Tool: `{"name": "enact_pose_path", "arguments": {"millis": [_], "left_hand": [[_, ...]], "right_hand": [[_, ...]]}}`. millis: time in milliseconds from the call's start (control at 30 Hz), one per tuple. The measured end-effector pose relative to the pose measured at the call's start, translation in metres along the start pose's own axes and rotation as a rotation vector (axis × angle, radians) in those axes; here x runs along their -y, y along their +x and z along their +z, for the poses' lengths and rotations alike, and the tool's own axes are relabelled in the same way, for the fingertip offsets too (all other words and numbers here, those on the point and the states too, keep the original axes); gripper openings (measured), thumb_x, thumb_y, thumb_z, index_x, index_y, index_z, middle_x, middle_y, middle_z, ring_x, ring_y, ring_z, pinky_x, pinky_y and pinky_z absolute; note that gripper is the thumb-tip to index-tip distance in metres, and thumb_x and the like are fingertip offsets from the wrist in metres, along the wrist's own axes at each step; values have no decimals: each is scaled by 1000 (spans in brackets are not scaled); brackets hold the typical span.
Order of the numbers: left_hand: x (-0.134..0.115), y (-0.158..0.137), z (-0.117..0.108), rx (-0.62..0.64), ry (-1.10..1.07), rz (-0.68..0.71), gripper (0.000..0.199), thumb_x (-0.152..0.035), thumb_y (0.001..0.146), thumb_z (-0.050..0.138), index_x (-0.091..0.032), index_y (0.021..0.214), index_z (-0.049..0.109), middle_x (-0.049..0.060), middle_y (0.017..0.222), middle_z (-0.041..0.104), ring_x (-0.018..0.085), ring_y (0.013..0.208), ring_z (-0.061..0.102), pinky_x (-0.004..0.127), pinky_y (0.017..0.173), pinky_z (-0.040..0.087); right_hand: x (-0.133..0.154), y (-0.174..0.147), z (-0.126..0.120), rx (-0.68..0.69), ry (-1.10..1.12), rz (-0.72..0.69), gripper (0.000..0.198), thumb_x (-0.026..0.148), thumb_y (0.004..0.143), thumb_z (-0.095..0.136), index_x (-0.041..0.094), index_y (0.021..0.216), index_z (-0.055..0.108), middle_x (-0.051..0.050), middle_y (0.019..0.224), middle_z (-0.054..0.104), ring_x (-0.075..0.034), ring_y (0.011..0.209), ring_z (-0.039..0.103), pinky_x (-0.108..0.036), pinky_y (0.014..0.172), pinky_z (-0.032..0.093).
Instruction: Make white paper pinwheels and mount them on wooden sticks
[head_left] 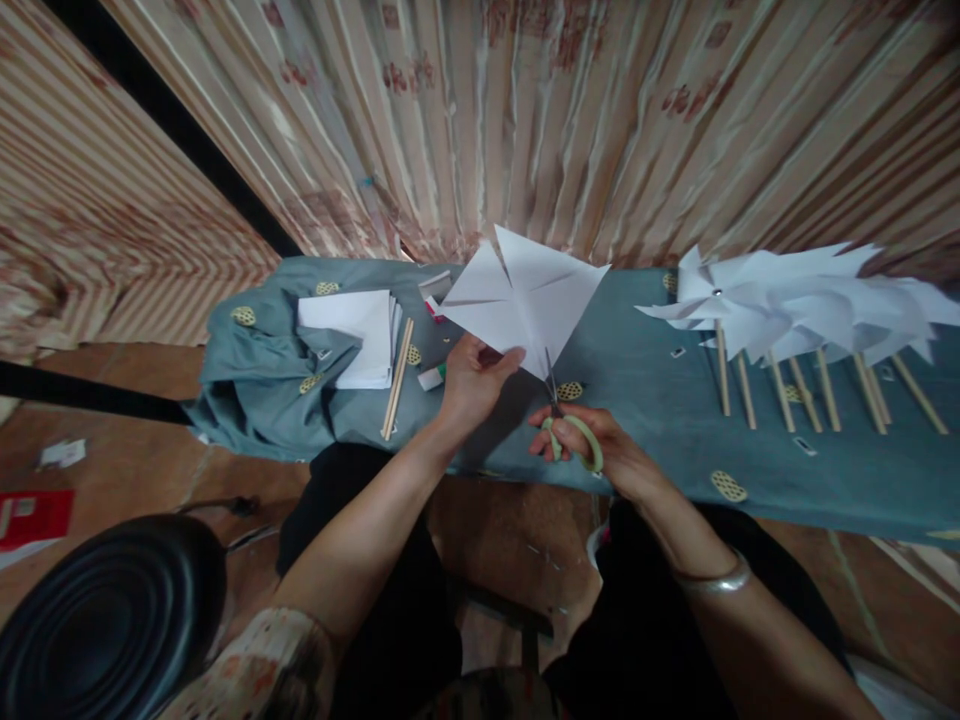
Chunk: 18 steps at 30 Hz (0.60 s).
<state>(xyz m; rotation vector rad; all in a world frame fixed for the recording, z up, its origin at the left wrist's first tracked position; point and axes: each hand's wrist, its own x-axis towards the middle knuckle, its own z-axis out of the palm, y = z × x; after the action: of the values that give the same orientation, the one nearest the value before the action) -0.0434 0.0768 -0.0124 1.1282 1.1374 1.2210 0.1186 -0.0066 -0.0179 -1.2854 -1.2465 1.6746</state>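
My left hand [480,375] grips a square white sheet of paper [529,300] by its near left edge, holding it up above the cloth. Slits run inward from some of the sheet's corners. In my right hand [589,445] is a pair of scissors [581,435] with pale green handles, my fingers in the loops. The blades meet the sheet at its near corner. Left of the sheet lie a stack of white paper [367,330] and a few thin wooden sticks [397,380].
White paper pinwheels [795,300] on wooden sticks lie in a row on the right. A green-grey cloth [622,340] with yellow patterns covers the table. A small white tube [432,377] lies near my left hand. Behind hangs a pleated curtain [525,120]. A round black object [112,620] stands lower left.
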Motion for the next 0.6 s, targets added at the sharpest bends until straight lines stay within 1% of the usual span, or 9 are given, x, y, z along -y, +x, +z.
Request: {"name": "enact_pose_path", "arguments": {"millis": [200, 367, 500, 600], "left_hand": [[2, -2, 1, 24, -23, 8, 22, -17, 68, 74, -21, 80, 56, -3, 70, 64, 12, 61, 59, 27, 62, 48], [0, -3, 2, 22, -22, 2, 21, -14, 68, 73, -21, 80, 57, -3, 71, 65, 12, 60, 58, 27, 63, 48], [4, -3, 1, 29, -29, 30, 21, -17, 67, 74, -20, 81, 58, -2, 73, 66, 13, 62, 59, 28, 63, 48], [6, -3, 1, 27, -23, 43, 21, -18, 67, 74, -20, 79, 58, -3, 69, 64, 13, 60, 58, 28, 61, 47]], "right_hand": [[4, 0, 3, -24, 19, 50, 56, 70, 68, 69, 18, 88, 67, -4, 72, 71, -13, 58, 59, -24, 53, 45], [2, 1, 3, -33, -21, 40, 54, 70, 70, 68, 18, 85, 67, -5, 72, 72, -13, 58, 61, -25, 53, 46], [0, 3, 3, -45, -42, 34, 54, 69, 71, 68, 18, 86, 68, -6, 72, 73, -13, 58, 61, -24, 53, 47], [-2, 3, 3, -53, -36, 33, 51, 67, 72, 68, 18, 86, 69, -5, 70, 73, -13, 56, 61, -23, 51, 46]]}}
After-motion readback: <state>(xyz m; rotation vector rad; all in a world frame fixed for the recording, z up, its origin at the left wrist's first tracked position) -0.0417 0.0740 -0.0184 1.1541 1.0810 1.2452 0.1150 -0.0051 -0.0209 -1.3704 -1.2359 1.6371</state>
